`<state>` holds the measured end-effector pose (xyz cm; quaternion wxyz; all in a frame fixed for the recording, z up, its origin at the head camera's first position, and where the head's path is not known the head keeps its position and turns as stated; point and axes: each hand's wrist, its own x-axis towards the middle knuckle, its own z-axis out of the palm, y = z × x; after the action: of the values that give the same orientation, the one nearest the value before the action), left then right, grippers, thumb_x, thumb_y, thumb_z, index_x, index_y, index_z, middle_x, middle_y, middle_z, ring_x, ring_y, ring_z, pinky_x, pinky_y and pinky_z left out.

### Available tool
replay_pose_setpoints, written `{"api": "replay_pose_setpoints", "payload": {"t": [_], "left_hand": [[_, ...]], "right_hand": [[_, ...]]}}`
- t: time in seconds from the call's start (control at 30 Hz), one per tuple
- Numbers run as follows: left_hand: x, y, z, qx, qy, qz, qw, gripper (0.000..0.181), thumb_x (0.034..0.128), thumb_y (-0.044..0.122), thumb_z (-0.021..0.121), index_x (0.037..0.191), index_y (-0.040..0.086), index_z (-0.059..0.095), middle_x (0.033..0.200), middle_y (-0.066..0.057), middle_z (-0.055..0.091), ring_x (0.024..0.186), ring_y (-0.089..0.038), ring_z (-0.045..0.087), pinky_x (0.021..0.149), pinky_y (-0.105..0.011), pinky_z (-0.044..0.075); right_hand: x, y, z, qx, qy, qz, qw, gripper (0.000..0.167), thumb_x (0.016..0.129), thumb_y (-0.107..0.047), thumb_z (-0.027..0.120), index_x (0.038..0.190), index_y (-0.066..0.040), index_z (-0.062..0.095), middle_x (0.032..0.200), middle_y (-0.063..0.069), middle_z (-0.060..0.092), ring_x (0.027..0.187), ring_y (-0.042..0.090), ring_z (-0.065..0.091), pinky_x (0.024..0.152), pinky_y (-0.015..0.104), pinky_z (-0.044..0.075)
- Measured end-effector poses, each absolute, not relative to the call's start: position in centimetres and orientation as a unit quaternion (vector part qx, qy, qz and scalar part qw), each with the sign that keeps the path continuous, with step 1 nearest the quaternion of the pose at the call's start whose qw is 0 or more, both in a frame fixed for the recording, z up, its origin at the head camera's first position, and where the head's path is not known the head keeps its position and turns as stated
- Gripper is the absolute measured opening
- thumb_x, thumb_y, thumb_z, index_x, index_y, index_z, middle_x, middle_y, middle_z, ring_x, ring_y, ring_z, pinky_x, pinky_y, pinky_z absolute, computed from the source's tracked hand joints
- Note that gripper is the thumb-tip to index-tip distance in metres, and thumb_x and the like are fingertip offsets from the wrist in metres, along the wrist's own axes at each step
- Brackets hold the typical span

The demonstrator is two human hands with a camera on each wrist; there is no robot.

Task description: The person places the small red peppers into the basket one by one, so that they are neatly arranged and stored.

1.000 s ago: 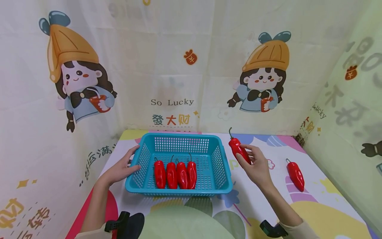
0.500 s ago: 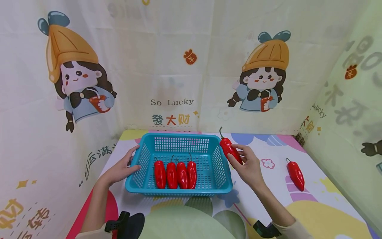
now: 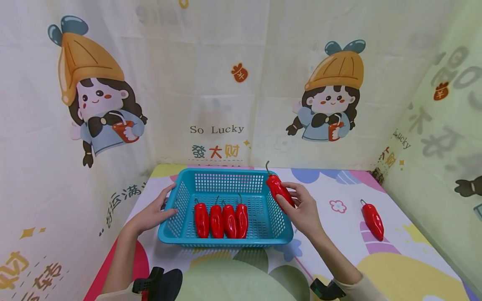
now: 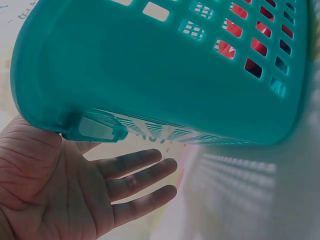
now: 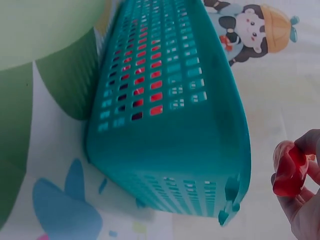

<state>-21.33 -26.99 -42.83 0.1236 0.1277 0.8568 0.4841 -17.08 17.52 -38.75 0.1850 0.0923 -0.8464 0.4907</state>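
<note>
My right hand (image 3: 304, 211) pinches a glossy red chili pepper (image 3: 278, 189) between thumb and fingers, above the right end of the blue-green plastic basket (image 3: 226, 241). Its thin curved stem points up and away. In the right wrist view, the pepper's lower end (image 5: 290, 172) shows under the fingers, beside the basket's rim. At the basket's left end rests my left hand (image 3: 150, 215), its thumb at the rim. The left wrist view shows that hand's fingers (image 4: 142, 182) straight and spread beside the wall. Several red peppers (image 3: 216, 221) lie side by side inside the basket.
Another red pepper (image 3: 373, 221) lies on the patterned tablecloth (image 3: 331, 246) to the right. Printed cloth walls (image 3: 263, 104) stand behind and at both sides of the table.
My right hand has moved left with the pepper, from right of the basket to over its right end. The left hand, the basket and the other peppers have stayed in place.
</note>
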Motion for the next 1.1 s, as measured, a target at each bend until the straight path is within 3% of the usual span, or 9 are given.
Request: {"api": "replay_pose_setpoints", "payload": {"t": [0.7,1.1], "left_hand": [[-21.4,-27.0,-42.9,0.128,0.857,0.483,0.126,0.100,0.0941,0.022,0.072,0.165,0.022,0.002,0.158,-0.032,0.023,0.140,-0.058,0.031,0.087,-0.052,0.060],[-21.4,-27.0,-42.9,0.132,0.856,0.484,0.125,0.098,0.0947,0.021,0.071,0.165,0.022,0.002,0.158,-0.032,0.025,0.139,-0.057,0.032,0.087,-0.051,0.060]], "right_hand": [[-17.3,14.9,-39.7,0.086,-0.852,0.495,0.144,0.058,0.085,-0.019,0.085,0.136,-0.009,0.058,0.135,0.013,0.061,0.113,0.035,0.065,0.080,0.046,0.063],[-17.7,13.6,-40.3,0.053,-0.871,0.480,0.092,0.057,0.085,-0.019,0.084,0.135,-0.008,0.059,0.130,0.013,0.064,0.105,0.032,0.068,0.069,0.039,0.064]]}}
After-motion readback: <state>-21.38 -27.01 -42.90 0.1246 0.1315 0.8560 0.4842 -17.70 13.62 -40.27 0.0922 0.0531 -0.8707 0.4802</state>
